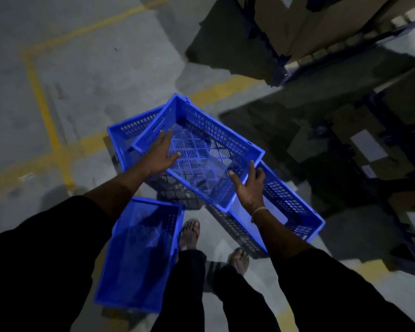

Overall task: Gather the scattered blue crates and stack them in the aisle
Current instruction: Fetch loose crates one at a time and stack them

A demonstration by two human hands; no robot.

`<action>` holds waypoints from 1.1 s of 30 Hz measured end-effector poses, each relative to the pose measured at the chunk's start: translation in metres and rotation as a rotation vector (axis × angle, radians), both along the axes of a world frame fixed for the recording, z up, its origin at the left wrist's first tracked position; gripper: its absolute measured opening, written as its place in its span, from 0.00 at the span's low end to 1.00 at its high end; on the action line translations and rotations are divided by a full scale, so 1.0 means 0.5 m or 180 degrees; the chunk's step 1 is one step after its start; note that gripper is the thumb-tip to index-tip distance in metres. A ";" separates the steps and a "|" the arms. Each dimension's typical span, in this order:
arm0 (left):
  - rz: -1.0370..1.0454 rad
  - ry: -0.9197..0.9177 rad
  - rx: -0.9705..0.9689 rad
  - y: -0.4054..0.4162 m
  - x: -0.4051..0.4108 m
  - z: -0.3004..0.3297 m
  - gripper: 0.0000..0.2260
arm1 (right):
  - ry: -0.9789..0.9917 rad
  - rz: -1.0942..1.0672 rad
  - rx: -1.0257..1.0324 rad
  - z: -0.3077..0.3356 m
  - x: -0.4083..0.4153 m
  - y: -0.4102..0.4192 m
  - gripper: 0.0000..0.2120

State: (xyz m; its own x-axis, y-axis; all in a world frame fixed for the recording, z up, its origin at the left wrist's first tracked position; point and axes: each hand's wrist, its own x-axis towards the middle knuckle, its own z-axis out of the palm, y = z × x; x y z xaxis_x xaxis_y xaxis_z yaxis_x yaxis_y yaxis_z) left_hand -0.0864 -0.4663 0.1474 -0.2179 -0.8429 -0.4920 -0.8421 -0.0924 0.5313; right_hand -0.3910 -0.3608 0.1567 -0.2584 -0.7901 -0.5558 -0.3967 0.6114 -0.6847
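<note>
The left hand (pixel 162 153) is laid with straight fingers against the near-left rim of the top crate (pixel 201 152); nothing is gripped by it. The right hand (pixel 248 184) is held open at the near-right corner of the same crate, with the fingers spread and the fingertips at the rim; whether the rim is actually touched cannot be told.

The top crate lies directly ahead of both hands and is set askew on a lower crate (pixel 122 137), of which only the left end is seen. Its long axis runs from upper left to lower right, so it is crossed over the crate beneath rather than seated in line. Both hands are about equally near.

A third crate (pixel 295 212) lies just to the right, under the right forearm, and a fourth crate (pixel 139 257) stands on the floor (pixel 82 68) at lower left, beside the feet. It is judged that the top crate must be turned until its rim is in line with the one beneath.
</note>
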 end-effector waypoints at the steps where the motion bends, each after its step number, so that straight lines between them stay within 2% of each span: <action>1: -0.0040 -0.0128 -0.0027 -0.028 0.012 -0.041 0.38 | 0.0095 -0.0043 0.0032 -0.040 0.009 -0.014 0.44; 5: -0.0055 -0.0639 -0.0332 -0.142 0.037 -0.169 0.38 | 0.0532 -0.0176 0.0159 -0.186 0.029 -0.059 0.43; 8: 0.0240 -0.0859 -0.0541 -0.204 0.035 -0.227 0.36 | 0.0861 -0.0279 0.0242 -0.270 0.033 -0.082 0.42; 16: 0.0748 -0.0999 -0.0439 -0.317 0.031 -0.333 0.36 | 0.1228 -0.0355 0.0305 -0.415 0.020 -0.103 0.43; 21: 0.0810 -0.1370 -0.0407 -0.345 0.028 -0.370 0.34 | 0.1656 -0.0306 -0.0095 -0.454 0.011 -0.092 0.40; 24: 0.0735 -0.1554 -0.0493 -0.348 0.030 -0.378 0.33 | 0.1662 -0.0353 -0.0176 -0.468 0.006 -0.093 0.42; 29: 0.0706 -0.1422 -0.0562 -0.342 0.042 -0.371 0.30 | 0.1472 -0.0473 -0.0261 -0.452 -0.029 -0.089 0.43; 33: 0.0561 -0.1409 -0.0553 -0.311 0.012 -0.312 0.31 | 0.1473 -0.0496 -0.0194 -0.388 -0.074 -0.056 0.44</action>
State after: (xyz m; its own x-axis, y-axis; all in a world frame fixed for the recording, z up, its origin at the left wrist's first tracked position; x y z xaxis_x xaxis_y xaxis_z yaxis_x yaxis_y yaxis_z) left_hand -0.0803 -0.6219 -0.0085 0.1330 -0.9257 -0.3542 -0.9696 -0.1955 0.1469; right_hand -0.4282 -0.3886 -0.0372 -0.5850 -0.7499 -0.3088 -0.5747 0.6520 -0.4946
